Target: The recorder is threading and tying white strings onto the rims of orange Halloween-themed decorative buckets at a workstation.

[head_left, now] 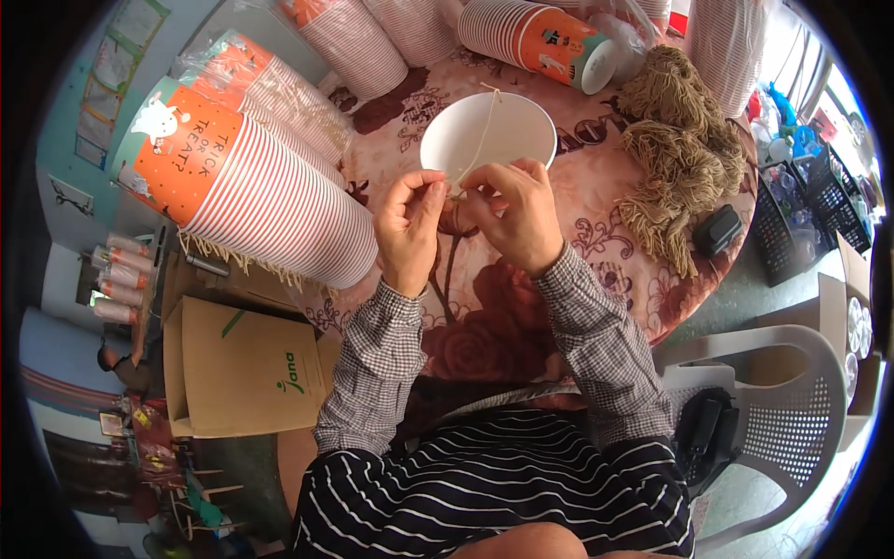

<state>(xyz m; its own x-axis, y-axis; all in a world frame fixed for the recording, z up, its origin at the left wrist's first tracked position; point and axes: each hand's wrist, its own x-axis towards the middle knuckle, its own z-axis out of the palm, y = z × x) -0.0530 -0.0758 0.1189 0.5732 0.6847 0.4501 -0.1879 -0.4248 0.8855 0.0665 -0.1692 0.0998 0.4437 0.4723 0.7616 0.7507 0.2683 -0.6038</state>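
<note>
A white paper cup (484,130) faces me with its open mouth, held up over the round table. A beige string (483,130) runs across the cup's mouth from its far rim to my fingers. My left hand (410,224) pinches the string at the cup's near rim. My right hand (512,210) is closed on the near rim and the string beside it. Both hands touch at the fingertips. Checked sleeves cover both forearms.
Long stacks of orange and white paper cups (251,186) lie on the table at left and at the back (535,37). A heap of beige string bundles (675,140) and a small black object (717,228) lie at right. A floral cloth (596,186) covers the table. A cardboard box (242,368) sits lower left, a grey plastic chair (792,391) lower right.
</note>
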